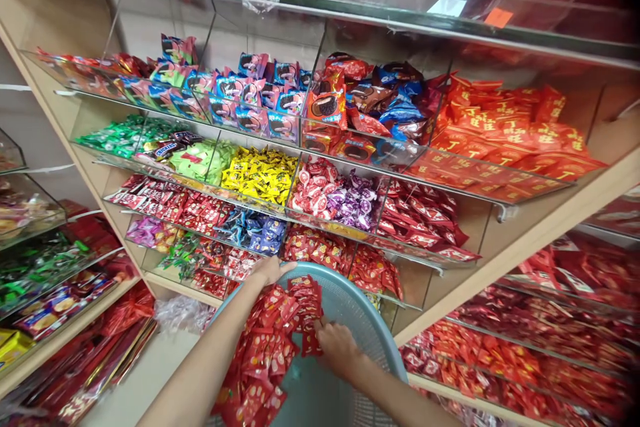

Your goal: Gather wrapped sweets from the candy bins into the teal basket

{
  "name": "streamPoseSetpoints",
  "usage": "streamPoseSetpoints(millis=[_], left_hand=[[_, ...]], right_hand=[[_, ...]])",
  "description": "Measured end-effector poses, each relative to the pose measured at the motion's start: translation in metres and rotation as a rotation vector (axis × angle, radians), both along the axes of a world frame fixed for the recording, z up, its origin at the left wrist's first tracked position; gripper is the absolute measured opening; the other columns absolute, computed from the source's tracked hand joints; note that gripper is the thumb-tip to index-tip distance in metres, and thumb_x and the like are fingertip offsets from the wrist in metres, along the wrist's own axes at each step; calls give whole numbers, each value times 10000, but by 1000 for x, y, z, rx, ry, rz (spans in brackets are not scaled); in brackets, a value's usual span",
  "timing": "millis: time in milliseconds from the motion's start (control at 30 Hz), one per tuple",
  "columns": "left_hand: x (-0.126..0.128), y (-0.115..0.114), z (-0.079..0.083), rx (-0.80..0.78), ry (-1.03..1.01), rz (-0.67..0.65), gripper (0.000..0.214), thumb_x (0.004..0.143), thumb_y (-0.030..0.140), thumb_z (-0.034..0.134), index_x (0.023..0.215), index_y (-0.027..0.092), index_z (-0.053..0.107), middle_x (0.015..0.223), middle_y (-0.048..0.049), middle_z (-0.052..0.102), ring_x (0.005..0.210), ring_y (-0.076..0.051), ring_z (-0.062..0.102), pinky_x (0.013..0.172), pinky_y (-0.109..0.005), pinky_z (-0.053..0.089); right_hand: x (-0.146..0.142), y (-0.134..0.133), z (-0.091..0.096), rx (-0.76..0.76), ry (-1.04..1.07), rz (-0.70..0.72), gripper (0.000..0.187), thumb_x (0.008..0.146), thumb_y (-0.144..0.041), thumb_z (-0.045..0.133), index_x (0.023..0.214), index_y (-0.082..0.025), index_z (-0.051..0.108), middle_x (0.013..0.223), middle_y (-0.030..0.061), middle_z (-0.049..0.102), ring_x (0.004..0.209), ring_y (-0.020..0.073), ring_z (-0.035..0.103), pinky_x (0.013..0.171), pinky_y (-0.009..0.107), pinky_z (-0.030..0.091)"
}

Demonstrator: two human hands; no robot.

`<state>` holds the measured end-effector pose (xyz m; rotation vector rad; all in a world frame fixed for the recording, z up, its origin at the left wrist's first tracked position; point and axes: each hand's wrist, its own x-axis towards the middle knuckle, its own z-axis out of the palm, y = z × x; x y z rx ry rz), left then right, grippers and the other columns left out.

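Observation:
A pale blue plastic basket sits low in front of me, tipped toward the shelves. A heap of small red candy packets lies in it. My left hand reaches over the basket's far rim, its fingers curled on the rim beside the red packets. My right hand is inside the basket, fingers closed on several red packets at the heap's right edge. Just beyond the basket is a shelf bin of red candies.
Tilted clear-acrylic shelf bins hold wrapped sweets: blue-pink biscuit packs, yellow candies, red packets. More bins stand at left and right. A wooden shelf frame divides the units.

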<state>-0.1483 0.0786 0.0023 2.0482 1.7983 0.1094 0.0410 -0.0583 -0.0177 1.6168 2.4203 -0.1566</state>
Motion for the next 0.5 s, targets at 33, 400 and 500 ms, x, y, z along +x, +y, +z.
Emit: streamPoseSetpoints(millis=[33, 400, 500], left_hand=[[0, 0, 0, -2, 2, -2, 753, 596, 762, 213, 817, 172, 625, 923, -146, 638, 838, -277, 588, 673, -318, 423], [-1, 1, -3, 26, 13, -2, 776, 592, 768, 185, 838, 177, 623, 925, -149, 637, 849, -284, 582, 686, -334, 423], [-1, 0, -1, 18, 15, -19, 773, 590, 769, 181, 816, 178, 625, 923, -152, 637, 843, -289, 583, 679, -341, 427]], right_hand=[[-2, 0, -4, 14, 1, -8, 405, 602, -178, 574, 1001, -138, 517, 927, 130, 579, 761, 249, 581, 608, 343, 478], [-13, -1, -22, -43, 73, -57, 668, 524, -196, 692, 1142, -142, 443, 1118, 163, 499, 921, 269, 540, 757, 359, 462], [-3, -1, -13, -127, 111, -86, 667, 517, -214, 697, 1132, -147, 449, 1122, 144, 504, 924, 262, 542, 772, 348, 456]])
